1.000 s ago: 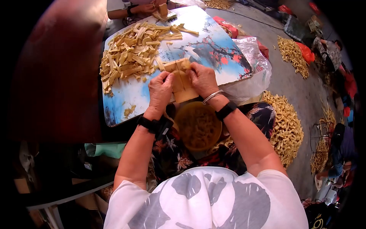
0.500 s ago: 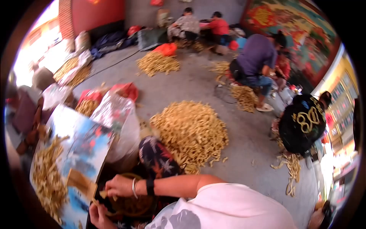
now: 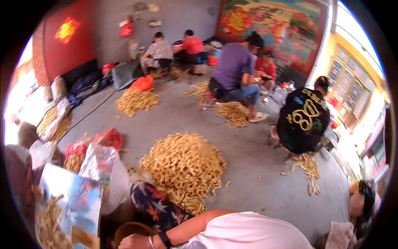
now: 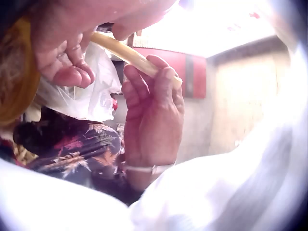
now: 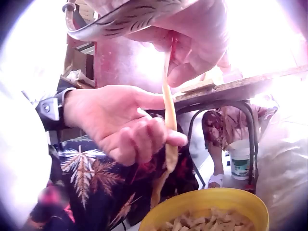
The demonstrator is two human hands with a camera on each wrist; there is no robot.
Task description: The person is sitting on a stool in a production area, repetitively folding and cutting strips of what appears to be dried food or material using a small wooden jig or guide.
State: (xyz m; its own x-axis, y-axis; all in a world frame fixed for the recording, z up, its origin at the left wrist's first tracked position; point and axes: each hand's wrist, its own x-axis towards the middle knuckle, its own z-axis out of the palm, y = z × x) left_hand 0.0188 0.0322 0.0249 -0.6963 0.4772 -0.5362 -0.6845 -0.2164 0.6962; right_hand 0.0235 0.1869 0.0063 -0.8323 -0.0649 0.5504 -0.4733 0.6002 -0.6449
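A long pale yellow strip runs between the two hands. My right hand pinches one end between thumb and fingers. The strip's other part passes my left hand, held between its thumb and fingers, and a twisted tail hangs below. Under the hands stands a yellow bowl with cut pieces inside. In the head view my right hand is at the bottom edge by the bowl; my left hand is out of that view.
A painted table bears a heap of strips and a wooden block. On the floor lies a large pile of pieces. Several people sit beyond, one in a purple shirt. A plastic bag stands beside the table.
The head view has swung up and to the right, across the room. My hands have left the wooden block on the table and now hold the strip over by the bowl.
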